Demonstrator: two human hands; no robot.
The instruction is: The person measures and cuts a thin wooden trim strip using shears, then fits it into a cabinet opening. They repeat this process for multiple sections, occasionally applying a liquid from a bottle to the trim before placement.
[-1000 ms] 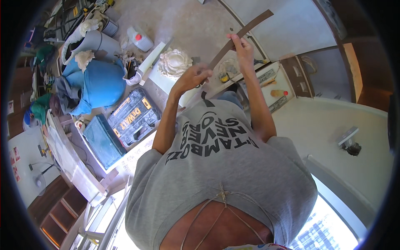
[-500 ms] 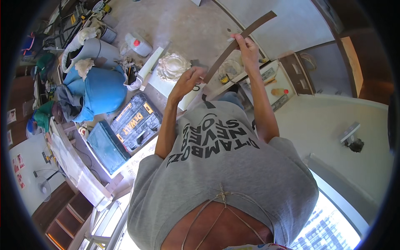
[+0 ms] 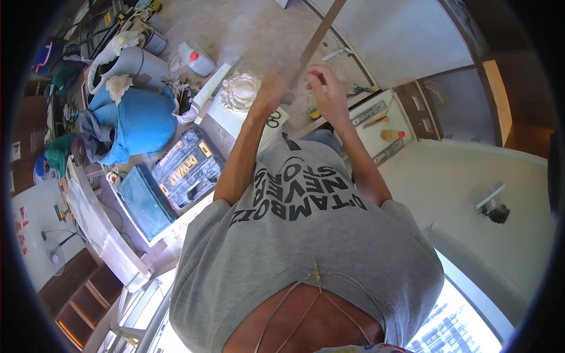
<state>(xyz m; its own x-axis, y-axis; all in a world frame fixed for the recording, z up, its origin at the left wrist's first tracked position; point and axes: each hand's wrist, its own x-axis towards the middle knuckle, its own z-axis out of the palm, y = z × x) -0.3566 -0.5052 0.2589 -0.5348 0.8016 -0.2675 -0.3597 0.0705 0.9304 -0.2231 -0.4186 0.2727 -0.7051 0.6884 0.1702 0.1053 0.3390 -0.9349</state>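
The left hand (image 3: 273,88), blurred, closes around the lower end of a brown strip (image 3: 322,31), which slants up and away over the dusty, stained floor (image 3: 259,29). The right hand (image 3: 329,97) is just beside it, fingers loosely curled and apart from the strip. Left of the hands, a cream crumpled mass (image 3: 239,92) sits on a white board (image 3: 231,120); farther left are a white jug (image 3: 200,62), a bulky blue container (image 3: 144,126), a black-and-yellow tool case (image 3: 200,157) and a teal case (image 3: 147,203). A pale panel (image 3: 400,35) spreads ahead to the right; below it, a smooth wall (image 3: 447,170) curves toward a bright window (image 3: 459,320).
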